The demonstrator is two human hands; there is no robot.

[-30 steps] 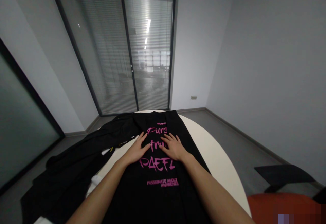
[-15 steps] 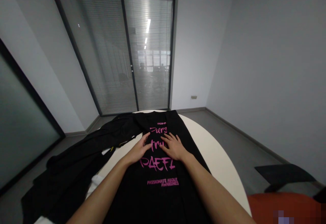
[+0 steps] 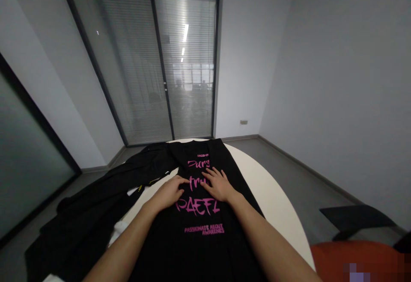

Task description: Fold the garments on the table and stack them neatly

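A black T-shirt (image 3: 199,243) with pink lettering lies flat along a round white table (image 3: 276,205). My left hand (image 3: 168,193) rests palm down on the shirt's left half, fingers stretched toward the print and close together. My right hand (image 3: 218,184) lies flat on the lettering just beside it, fingers spread. Neither hand holds anything. Both forearms reach in from the bottom edge.
A second black garment (image 3: 96,205) sprawls off the table's left side. An orange chair (image 3: 356,260) with a black armrest (image 3: 353,220) stands at the bottom right. Glass doors with blinds (image 3: 160,72) face me; grey walls close both sides.
My left hand has slid a little back toward me and its fingers have drawn together. The right hand has stayed nearly where it was.
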